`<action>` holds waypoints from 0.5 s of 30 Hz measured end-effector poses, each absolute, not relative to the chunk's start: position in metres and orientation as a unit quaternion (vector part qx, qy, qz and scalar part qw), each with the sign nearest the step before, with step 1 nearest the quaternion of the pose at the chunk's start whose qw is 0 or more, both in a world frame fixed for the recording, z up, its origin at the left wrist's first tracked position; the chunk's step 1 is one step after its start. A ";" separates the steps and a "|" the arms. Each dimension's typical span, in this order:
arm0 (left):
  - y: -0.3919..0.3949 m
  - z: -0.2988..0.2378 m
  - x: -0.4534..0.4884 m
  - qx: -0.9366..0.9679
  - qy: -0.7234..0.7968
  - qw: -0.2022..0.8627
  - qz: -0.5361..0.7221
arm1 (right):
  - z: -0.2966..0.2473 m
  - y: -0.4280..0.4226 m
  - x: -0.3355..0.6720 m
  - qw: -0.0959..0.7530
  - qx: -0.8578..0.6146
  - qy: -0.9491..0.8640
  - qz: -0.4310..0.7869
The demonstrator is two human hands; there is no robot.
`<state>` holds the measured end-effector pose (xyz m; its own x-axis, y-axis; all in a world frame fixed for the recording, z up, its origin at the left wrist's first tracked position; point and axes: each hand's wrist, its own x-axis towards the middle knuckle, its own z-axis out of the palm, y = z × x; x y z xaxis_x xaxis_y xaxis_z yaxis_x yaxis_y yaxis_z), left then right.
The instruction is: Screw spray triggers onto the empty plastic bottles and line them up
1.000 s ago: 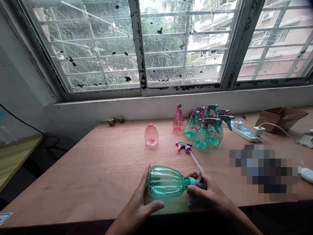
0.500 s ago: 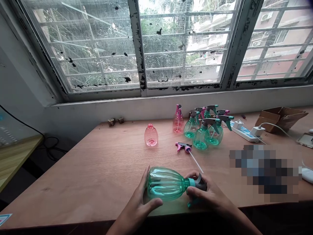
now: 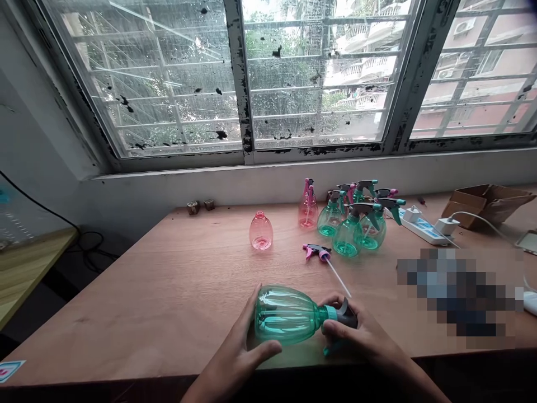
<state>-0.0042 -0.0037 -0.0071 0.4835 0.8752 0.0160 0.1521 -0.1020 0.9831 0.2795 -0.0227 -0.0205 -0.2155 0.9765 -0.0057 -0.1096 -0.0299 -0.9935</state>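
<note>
A clear green spray bottle (image 3: 287, 314) lies on its side in the air over the table's front edge, its base to the left. My left hand (image 3: 241, 341) cups the base end, thumb below and fingers behind. With its fingers closed round the teal collar and dark spray head, my right hand (image 3: 356, 327) grips the neck end; part of the trigger shows beneath. Beyond the hands lies a loose pink and black spray head (image 3: 318, 251) with a white tube. Farther back, a pink bottle without a head (image 3: 260, 232) stands upright.
Several green spray bottles (image 3: 346, 238) and a pink spray bottle (image 3: 308, 210) stand at the back. To their right are a power strip (image 3: 425, 226) with plugs and an open cardboard box (image 3: 486, 204). A blurred-out patch covers the right side of the wooden table (image 3: 138, 296).
The whole view has shifted slightly, with everything a little farther right. Both hands keep the same hold on the green spray bottle.
</note>
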 end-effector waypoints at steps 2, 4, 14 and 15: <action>-0.004 -0.006 -0.004 0.670 0.391 0.540 0.327 | -0.020 -0.023 0.280 0.469 -0.420 -0.516 0.581; -0.004 -0.006 -0.004 0.679 0.381 0.533 0.332 | -0.021 -0.022 0.281 0.467 -0.424 -0.516 0.580; -0.003 -0.005 -0.006 0.674 0.394 0.536 0.322 | -0.019 -0.022 0.279 0.465 -0.412 -0.523 0.583; -0.003 -0.005 -0.006 0.676 0.397 0.532 0.319 | -0.020 -0.022 0.279 0.466 -0.414 -0.524 0.581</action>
<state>-0.0063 -0.0032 -0.0048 0.4816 0.8764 0.0091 0.1967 -0.1182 0.9733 0.2790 -0.0223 -0.0196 -0.2241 0.9745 0.0069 -0.1083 -0.0178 -0.9940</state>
